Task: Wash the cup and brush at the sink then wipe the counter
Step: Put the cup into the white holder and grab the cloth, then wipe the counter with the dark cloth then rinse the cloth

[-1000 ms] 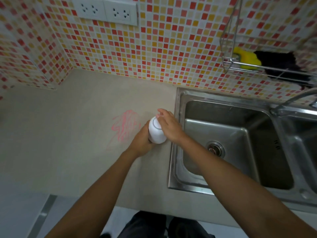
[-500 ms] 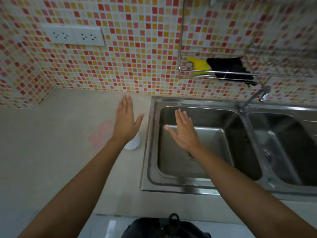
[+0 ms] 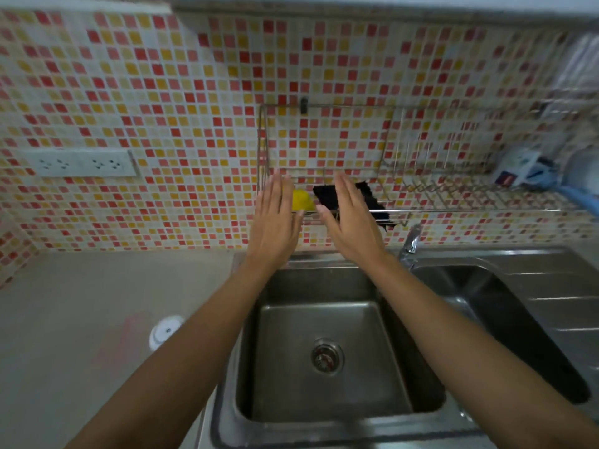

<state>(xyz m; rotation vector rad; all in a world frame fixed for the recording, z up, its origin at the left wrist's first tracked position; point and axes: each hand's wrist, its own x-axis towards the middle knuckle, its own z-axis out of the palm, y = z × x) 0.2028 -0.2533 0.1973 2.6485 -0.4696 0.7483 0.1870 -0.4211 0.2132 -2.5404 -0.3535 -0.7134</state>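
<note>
Both arms stretched forward over the sink (image 3: 327,413) toward the wire rack (image 3: 327,108) on the tiled wall; left hand (image 3: 274,222) flat, fingers straight and together, holding nothing; right hand (image 3: 351,222) likewise flat and empty, thumb out to the side, just beside the left; yellow sponge (image 3: 303,199) and black cloth (image 3: 372,202) lying in the rack right behind the fingers, touching or not impossible to tell; white cup (image 3: 163,332) upside down on the beige counter (image 3: 64,319), left of the sink, beside the left forearm, next to a faint red smear (image 3: 126,335); tap (image 3: 411,238) between the two basins; brush not made out.
</note>
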